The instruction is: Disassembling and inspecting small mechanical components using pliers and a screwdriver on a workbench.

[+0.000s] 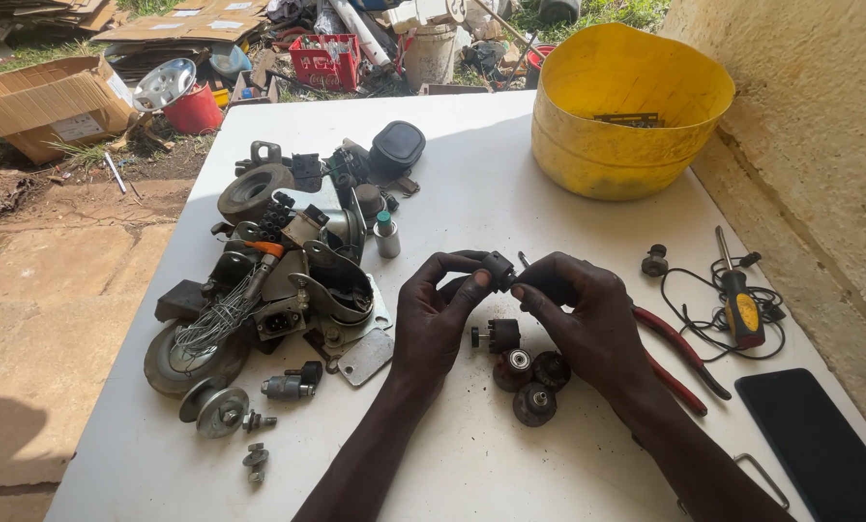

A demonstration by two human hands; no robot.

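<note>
- Sunlit white bench (471, 193) stands outdoors beside a rough wall, a junk-strewn yard beyond.
- Head view: an open brown cardboard box (51, 101) with a pale rectangular label on its side sits on the ground at upper left; a red crate (324, 60) lies farther back.
- Both hands meet above the bench's middle. The left hand (433, 319) and right hand (583, 319) each pinch one small black part (499, 269) with closed fingertips.
- Its long axis appears to run roughly left to right between the grips; its facing cannot be told.
- Dark round pieces (529, 377) lie directly beneath; red-handled pliers (679, 358) rest just right; a yellow tub (626, 106) stands behind.
</note>
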